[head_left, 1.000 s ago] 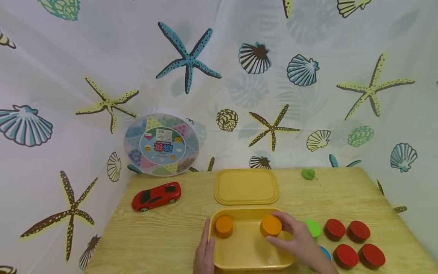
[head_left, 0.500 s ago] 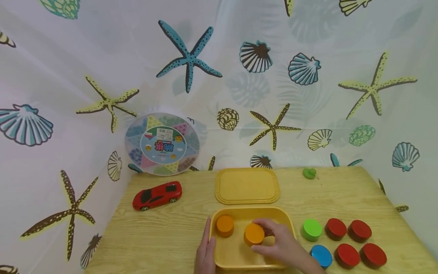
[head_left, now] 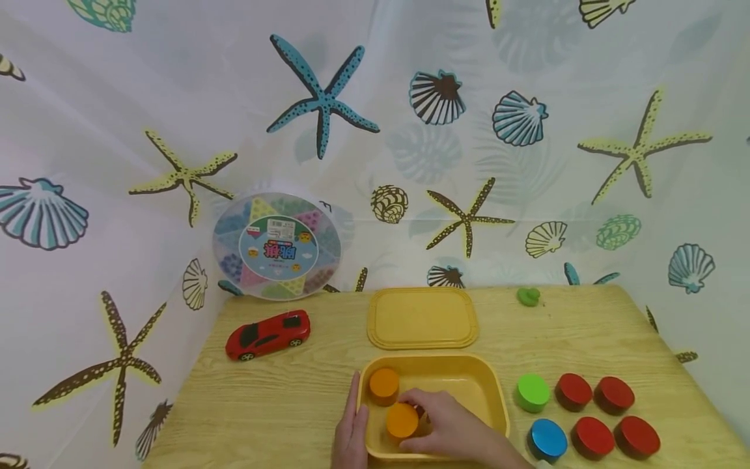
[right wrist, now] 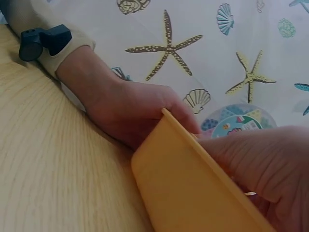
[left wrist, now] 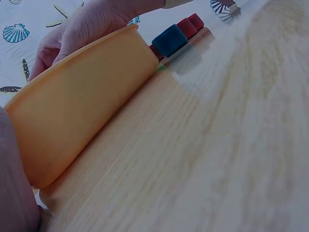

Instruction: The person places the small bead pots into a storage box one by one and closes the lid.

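An orange round block (head_left: 402, 421) is pinched between the thumb and fingers of my right hand (head_left: 441, 426), low inside the yellow plastic box (head_left: 502, 404). Just behind it in the box's left end stands another orange round block (head_left: 383, 384). My left hand (head_left: 350, 433) rests along the outside of the box's left wall, its fingers straight; in the right wrist view the left hand (right wrist: 130, 106) touches that wall. The left wrist view shows the box's near outer wall, with the right hand (left wrist: 91, 29) reaching over the rim; the block it holds is hidden there.
Right of the box stand a green round block (head_left: 533, 393), a blue round block (head_left: 547, 439) and several red round blocks (head_left: 592, 437). Behind it lies a yellow lid (head_left: 423, 318). A red toy car (head_left: 268, 335), a small green duck (head_left: 528, 297) and a round game box (head_left: 277, 247) are further back.
My right hand has carried the orange round block leftward and nearer across the box, beside the other orange one. The blue round block is now uncovered. My left hand has stayed put.
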### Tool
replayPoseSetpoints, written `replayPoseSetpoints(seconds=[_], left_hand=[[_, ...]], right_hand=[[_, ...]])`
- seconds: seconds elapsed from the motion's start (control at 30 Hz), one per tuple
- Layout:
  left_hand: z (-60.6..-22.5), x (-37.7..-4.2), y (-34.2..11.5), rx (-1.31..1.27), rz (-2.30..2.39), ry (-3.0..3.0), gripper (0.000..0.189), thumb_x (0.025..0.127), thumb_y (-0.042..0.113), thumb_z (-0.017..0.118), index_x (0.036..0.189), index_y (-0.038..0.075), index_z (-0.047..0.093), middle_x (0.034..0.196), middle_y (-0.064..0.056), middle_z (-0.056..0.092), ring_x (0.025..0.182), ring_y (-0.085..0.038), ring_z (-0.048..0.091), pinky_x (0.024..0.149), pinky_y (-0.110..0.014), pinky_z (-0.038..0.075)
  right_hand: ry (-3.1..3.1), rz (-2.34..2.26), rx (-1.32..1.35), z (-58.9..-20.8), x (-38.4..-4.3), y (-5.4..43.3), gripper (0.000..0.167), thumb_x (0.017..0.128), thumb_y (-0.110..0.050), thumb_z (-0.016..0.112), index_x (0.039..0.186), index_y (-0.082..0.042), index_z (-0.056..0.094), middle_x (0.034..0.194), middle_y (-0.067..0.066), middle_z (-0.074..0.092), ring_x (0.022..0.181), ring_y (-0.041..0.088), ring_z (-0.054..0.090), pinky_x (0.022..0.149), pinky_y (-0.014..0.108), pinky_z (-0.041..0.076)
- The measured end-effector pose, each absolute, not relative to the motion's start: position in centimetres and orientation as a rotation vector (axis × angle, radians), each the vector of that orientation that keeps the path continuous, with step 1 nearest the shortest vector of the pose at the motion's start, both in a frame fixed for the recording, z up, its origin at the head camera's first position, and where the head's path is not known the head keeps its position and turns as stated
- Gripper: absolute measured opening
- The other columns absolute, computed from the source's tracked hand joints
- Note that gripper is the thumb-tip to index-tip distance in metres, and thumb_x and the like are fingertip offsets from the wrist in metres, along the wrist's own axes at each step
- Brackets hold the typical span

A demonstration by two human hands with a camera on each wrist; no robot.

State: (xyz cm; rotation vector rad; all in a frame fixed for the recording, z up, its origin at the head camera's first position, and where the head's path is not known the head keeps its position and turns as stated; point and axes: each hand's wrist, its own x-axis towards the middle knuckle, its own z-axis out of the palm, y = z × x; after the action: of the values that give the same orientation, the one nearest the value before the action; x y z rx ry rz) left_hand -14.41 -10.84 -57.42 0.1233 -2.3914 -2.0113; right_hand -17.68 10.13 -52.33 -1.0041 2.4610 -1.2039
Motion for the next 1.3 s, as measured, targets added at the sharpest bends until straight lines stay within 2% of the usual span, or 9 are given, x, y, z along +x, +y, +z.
replayPoseSetpoints(seconds=[0.1, 0.47, 0.6, 0.7, 0.77, 0.9, 1.03, 1.13, 1.3], left_hand=[[-57.3, -14.4, -11.0, 0.154, -2.024, -2.398, 0.057, 0.114, 0.025, 0.035, 0.168, 0.014, 0.021, 0.172, -0.012, 0.023, 0.155, -0.031, 0.027, 0.122, -0.053, 0.029], [-57.3, -14.4, -10.9, 0.161, -1.991, -2.399, 0.056, 0.114, 0.021, 0.035, 0.168, 0.016, 0.022, 0.172, -0.008, 0.024, 0.155, -0.027, 0.026, 0.125, -0.051, 0.022], [-57.5, -14.4, -10.8, 0.129, -1.946, -2.380, 0.056, 0.114, 0.020, 0.036, 0.168, 0.018, 0.023, 0.172, -0.005, 0.026, 0.156, -0.024, 0.025, 0.125, -0.024, 0.019], [-57.7, -14.4, -10.8, 0.108, -1.910, -2.357, 0.056, 0.114, 0.021, 0.038, 0.168, 0.017, 0.024, 0.171, -0.004, 0.028, 0.155, -0.024, 0.026, 0.113, -0.005, 0.016], [-57.8, -14.4, -10.8, 0.106, -1.901, -2.356, 0.057, 0.114, 0.024, 0.040, 0.168, 0.017, 0.024, 0.171, -0.003, 0.029, 0.154, -0.022, 0.027, 0.109, 0.000, 0.016], [-57.8, -14.4, -11.0, 0.079, -1.875, -2.357, 0.059, 0.113, 0.024, 0.043, 0.168, 0.017, 0.023, 0.172, 0.000, 0.027, 0.153, -0.007, 0.024, 0.111, 0.000, 0.015], [-58.2, -14.4, -11.0, -0.043, -1.786, -2.332, 0.059, 0.113, 0.016, 0.043, 0.167, 0.009, 0.023, 0.173, -0.005, 0.023, 0.151, 0.008, 0.017, 0.116, -0.002, 0.011], [-58.7, -14.4, -11.0, -0.143, -1.712, -2.292, 0.057, 0.112, 0.010, 0.042, 0.166, 0.004, 0.024, 0.172, -0.011, 0.023, 0.152, 0.009, 0.016, 0.119, -0.004, 0.010], [-59.2, -14.5, -11.1, -0.250, -1.595, -2.229, 0.055, 0.110, 0.002, 0.042, 0.163, -0.001, 0.029, 0.169, -0.020, 0.028, 0.154, 0.005, 0.018, 0.121, -0.007, 0.011]], right_hand=[[2.480, -1.141, -1.072, -52.9, -17.7, 9.3, 0.049, 0.089, -0.034, 0.085, 0.130, -0.016, 0.064, 0.115, -0.014, 0.070, 0.097, -0.002, 0.062, 0.087, 0.020, 0.056], [2.490, -0.964, -1.129, -53.1, -19.0, 8.0, 0.054, 0.086, -0.026, 0.088, 0.132, -0.009, 0.065, 0.121, -0.007, 0.070, 0.098, -0.003, 0.059, 0.091, 0.020, 0.055], [2.508, -0.924, -1.164, -53.4, -19.4, 7.7, 0.052, 0.087, -0.029, 0.087, 0.131, -0.012, 0.065, 0.120, -0.008, 0.070, 0.097, -0.003, 0.058, 0.091, 0.019, 0.054], [2.510, -0.907, -1.216, -53.4, -19.6, 7.5, 0.051, 0.088, -0.029, 0.086, 0.130, -0.011, 0.065, 0.119, -0.007, 0.070, 0.096, -0.003, 0.058, 0.090, 0.017, 0.053], [2.508, -0.903, -1.244, -53.4, -19.7, 7.3, 0.051, 0.089, -0.029, 0.086, 0.131, -0.009, 0.065, 0.120, -0.006, 0.070, 0.096, -0.002, 0.059, 0.090, 0.017, 0.053], [2.511, -0.895, -1.255, -53.2, -19.7, 7.3, 0.053, 0.089, -0.027, 0.086, 0.132, -0.006, 0.066, 0.123, -0.003, 0.071, 0.099, -0.002, 0.060, 0.092, 0.018, 0.054], [2.517, -0.909, -1.242, -52.9, -19.5, 7.5, 0.052, 0.089, -0.027, 0.086, 0.132, -0.005, 0.067, 0.123, -0.003, 0.071, 0.101, -0.002, 0.061, 0.093, 0.018, 0.055], [2.520, -0.942, -1.216, -52.4, -19.1, 8.1, 0.050, 0.092, -0.028, 0.083, 0.133, -0.005, 0.067, 0.126, -0.001, 0.072, 0.106, 0.001, 0.064, 0.094, 0.021, 0.056], [2.537, -1.043, -1.103, -50.9, -18.0, 10.5, 0.054, 0.099, -0.037, 0.073, 0.141, -0.004, 0.063, 0.137, 0.008, 0.068, 0.119, 0.019, 0.067, 0.100, 0.035, 0.058]])
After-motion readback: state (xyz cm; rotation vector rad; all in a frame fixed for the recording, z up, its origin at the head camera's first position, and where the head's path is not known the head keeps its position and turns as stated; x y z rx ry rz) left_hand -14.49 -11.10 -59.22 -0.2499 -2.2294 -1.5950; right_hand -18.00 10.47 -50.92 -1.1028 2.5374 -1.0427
